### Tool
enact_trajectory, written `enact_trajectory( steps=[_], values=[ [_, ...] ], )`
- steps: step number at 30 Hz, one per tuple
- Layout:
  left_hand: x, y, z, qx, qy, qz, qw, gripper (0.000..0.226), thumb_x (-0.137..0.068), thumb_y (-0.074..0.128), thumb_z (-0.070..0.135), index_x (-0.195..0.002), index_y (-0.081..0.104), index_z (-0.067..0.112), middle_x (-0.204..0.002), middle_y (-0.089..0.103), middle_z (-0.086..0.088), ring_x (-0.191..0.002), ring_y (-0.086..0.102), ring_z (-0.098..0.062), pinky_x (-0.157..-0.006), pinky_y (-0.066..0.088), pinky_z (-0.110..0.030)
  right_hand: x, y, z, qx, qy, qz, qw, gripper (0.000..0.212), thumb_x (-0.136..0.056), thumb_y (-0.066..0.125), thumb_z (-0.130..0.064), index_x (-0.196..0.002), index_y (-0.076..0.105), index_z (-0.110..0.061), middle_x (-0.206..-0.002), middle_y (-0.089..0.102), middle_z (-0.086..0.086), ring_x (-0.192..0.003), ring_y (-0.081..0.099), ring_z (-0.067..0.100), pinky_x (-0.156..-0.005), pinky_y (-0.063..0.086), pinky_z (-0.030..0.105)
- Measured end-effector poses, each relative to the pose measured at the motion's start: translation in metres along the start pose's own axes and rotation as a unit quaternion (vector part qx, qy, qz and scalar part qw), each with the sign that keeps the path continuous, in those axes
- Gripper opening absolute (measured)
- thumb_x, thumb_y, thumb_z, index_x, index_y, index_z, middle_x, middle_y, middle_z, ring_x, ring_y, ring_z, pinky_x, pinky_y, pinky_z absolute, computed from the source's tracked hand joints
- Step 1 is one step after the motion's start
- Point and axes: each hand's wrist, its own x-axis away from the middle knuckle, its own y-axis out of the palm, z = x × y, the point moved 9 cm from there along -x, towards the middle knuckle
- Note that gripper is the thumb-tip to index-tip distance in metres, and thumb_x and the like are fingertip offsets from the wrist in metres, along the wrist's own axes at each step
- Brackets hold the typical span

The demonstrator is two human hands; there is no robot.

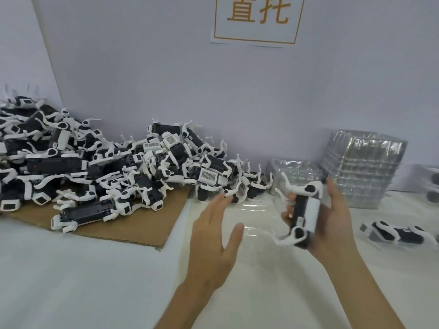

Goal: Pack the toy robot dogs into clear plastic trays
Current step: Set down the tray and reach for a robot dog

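Facing me, well beyond my left fingers [213, 205] and right fingers [336, 198], is a pale wall [166, 79] carrying a paper sign [257, 19] with orange characters. Under my arms spreads the white surface [71, 281]. Off to the left of my left fingers, a big tangled heap of black-and-white toy robot dogs [107, 167] lies mostly on a sheet of brown cardboard [147, 224], and its near edge spills onto the surface just ahead of those fingers. Beyond my right fingers a tall stack of clear plastic trays [363, 172] stands by the wall. A lower stack of trays [294, 169] sits just to its left, between it and the heap. Something glossy and clear [256, 217] lies flat on the surface between my two sets of fingers; tray or film, I cannot tell. My right fingers are curled round one toy robot dog [306, 210], held off the surface with its white legs sticking out toward my left. My left fingers are straight and spread, holding nothing, hovering above the surface. Another dog [399, 233], blurred, lies low to the right of my right fingers.
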Motion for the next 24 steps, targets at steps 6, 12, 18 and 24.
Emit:
enact_trajectory(
  steps=[6,12,18,24],
  values=[
    [0.017,0.028,0.035,-0.131,0.159,-0.031,0.978,0.041,-0.088,0.061,0.052,-0.123,0.062,0.032,-0.120,0.062,0.023,-0.116,0.054,-0.005,-0.112,0.027,-0.039,0.010,0.018,0.014,0.100,-0.024,-0.035,0.994,0.026,-0.066,0.082,-0.014,-0.089,0.069,-0.010,-0.081,0.059,0.010,-0.076,0.064,0.025,-0.069,0.060,0.033],
    [0.017,0.018,0.043,-0.179,0.215,0.045,0.959,0.017,-0.091,0.065,0.042,-0.091,0.072,0.026,-0.087,0.065,0.018,-0.082,0.060,-0.007,-0.093,0.034,-0.029,0.006,0.024,0.024,0.089,-0.076,-0.053,0.992,0.057,-0.066,0.080,-0.012,-0.118,0.057,-0.008,-0.101,0.069,0.015,-0.091,0.069,0.027,-0.073,0.060,0.033],
    [0.012,0.016,0.031,-0.215,0.152,0.044,0.964,0.022,-0.091,0.059,0.043,-0.098,0.075,0.028,-0.086,0.067,0.018,-0.081,0.063,-0.008,-0.091,0.033,-0.030,0.005,0.030,0.037,0.201,-0.114,-0.056,0.971,0.071,-0.076,0.077,0.002,-0.134,0.053,-0.030,-0.118,0.069,0.004,-0.106,0.071,0.028,-0.072,0.058,0.038],
    [0.000,0.004,-0.007,-0.166,-0.019,0.036,0.985,0.046,-0.089,0.068,0.034,-0.133,0.058,0.025,-0.133,0.058,0.009,-0.126,0.049,-0.012,-0.103,0.031,-0.030,0.007,0.004,-0.002,0.155,-0.238,0.072,0.956,0.070,-0.076,0.074,0.015,-0.128,0.046,-0.021,-0.130,0.059,0.009,-0.101,0.073,0.028,-0.080,0.061,0.042]
  ],
)
